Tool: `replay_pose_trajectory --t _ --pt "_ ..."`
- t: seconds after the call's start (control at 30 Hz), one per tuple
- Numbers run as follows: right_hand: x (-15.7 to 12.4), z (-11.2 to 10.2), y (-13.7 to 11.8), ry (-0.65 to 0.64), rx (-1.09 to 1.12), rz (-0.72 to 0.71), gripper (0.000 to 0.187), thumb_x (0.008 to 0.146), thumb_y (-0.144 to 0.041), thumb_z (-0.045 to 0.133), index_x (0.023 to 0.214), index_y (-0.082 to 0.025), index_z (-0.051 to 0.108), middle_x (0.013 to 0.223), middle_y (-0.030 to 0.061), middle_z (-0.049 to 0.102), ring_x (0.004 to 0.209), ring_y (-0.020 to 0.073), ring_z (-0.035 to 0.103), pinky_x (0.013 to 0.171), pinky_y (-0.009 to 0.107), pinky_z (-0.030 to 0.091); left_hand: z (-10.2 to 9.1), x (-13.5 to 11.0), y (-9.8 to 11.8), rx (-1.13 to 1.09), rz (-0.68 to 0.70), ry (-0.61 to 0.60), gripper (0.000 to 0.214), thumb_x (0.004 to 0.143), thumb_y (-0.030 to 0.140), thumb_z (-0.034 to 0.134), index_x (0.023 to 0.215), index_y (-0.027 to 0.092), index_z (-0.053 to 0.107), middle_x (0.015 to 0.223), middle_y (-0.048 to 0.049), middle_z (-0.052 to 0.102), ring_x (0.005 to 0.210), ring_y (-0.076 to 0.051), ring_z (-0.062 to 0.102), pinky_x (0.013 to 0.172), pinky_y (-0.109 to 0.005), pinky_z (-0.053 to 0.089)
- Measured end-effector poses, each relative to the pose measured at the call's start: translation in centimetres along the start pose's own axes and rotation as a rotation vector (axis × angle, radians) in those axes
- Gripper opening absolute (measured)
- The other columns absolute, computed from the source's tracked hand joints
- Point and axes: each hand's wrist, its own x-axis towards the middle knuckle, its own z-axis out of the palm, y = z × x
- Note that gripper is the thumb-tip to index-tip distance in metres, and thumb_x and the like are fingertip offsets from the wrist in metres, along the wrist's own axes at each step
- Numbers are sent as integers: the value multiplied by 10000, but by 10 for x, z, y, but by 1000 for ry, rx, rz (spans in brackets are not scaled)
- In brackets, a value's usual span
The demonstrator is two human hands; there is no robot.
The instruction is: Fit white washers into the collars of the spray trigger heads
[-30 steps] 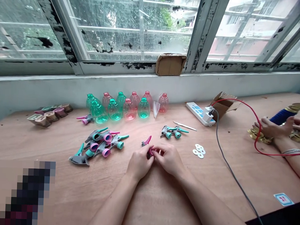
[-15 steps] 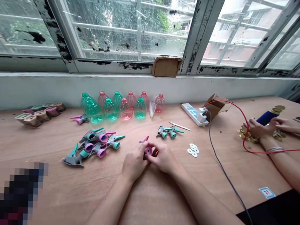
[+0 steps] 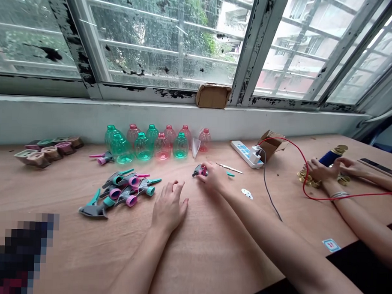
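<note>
My right hand (image 3: 215,178) reaches forward, its fingers closed round a grey and pink spray trigger head (image 3: 199,170). A teal lever (image 3: 230,174) of another trigger head sticks out past that hand, which hides the rest of it. My left hand (image 3: 168,206) rests on the wooden table with its fingers apart and nothing in them. To its left lies a pile of grey spray trigger heads (image 3: 125,190) with teal and pink collars and levers. White washers (image 3: 246,194) lie to the right of my right wrist.
Green and pink clear bottles (image 3: 163,146) stand by the wall. A single trigger head (image 3: 101,158), tan parts (image 3: 49,152), a pointed tool (image 3: 230,168) and a power strip (image 3: 246,154) lie around. At right, a co-worker's hands (image 3: 323,173) handle a blue thread spool (image 3: 328,159); a red cable (image 3: 306,168) crosses there.
My hands have parted. The right one has carried the pink-collared trigger head forward to the pair with teal collars; the left has let go and opened. The view has shifted slightly.
</note>
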Motion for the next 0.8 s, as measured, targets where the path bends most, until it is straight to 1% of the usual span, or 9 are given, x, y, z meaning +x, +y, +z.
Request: replay_pose_trajectory --t 0.1,0.17,0.2,0.27,0.33,0.43,0.57,0.67,0.8 --pt "-12 -13 10 44 11 14 455 740 -454 718 1122 -225 624 1103 83 659 901 227 632 688 286 435 -11 2 -10 85 -105 57 300 844 247 545 1140 210 580 1188 -110 585 1071 -303 546 890 -425 450" --pt "-23 -28 23 55 3 43 399 796 -481 647 1094 -216 633 1040 71 674 882 218 634 683 285 431 -17 4 -21 158 -193 87 263 842 189 499 1078 211 613 1170 -108 604 1065 -306 543 857 -426 445" --pt "-29 -37 32 37 -19 72 334 809 -465 627 1027 -215 654 960 56 686 841 213 634 675 285 424 -20 4 -26 189 -224 89 276 831 158 484 1063 214 623 1170 -106 611 1070 -308 540 847 -423 443" --pt "-40 -55 52 -125 -58 110 236 813 -434 610 887 -222 682 823 33 691 744 194 627 634 277 409 -22 6 -36 219 -249 64 300 816 129 471 1050 217 636 1139 -106 638 1083 -313 538 837 -421 440" --pt "-51 -71 72 -282 -107 167 172 784 -378 630 818 -223 697 789 31 698 703 187 621 600 272 396 -22 7 -40 203 -246 20 285 824 143 467 1038 214 642 1042 -106 676 1063 -314 554 838 -422 440" --pt "-62 -87 93 -417 -155 198 174 738 -291 655 883 -219 720 874 45 718 770 197 634 605 263 399 -18 10 -35 101 -212 -39 270 834 161 465 1044 204 630 958 -89 699 1001 -287 593 843 -392 452" --pt "-66 -95 98 -555 -196 135 261 679 -236 676 934 -217 729 943 43 721 851 211 637 628 249 407 -10 11 -17 -17 -36 -136 314 833 119 448 1088 190 616 1066 -87 684 1025 -255 596 880 -358 455" --pt "-61 -94 96 -629 -204 107 272 652 -214 674 916 -215 742 919 38 726 822 210 638 606 244 398 -5 10 -6 -39 83 -195 350 833 63 424 1067 202 644 1063 -86 685 1056 -254 583 909 -381 442" --pt "-49 -91 98 -690 -161 93 184 630 -193 684 803 -201 748 805 23 724 726 184 631 575 236 388 -1 7 -4 -111 140 -233 400 856 40 395 1086 228 663 1081 -73 691 1066 -242 578 900 -385 458"
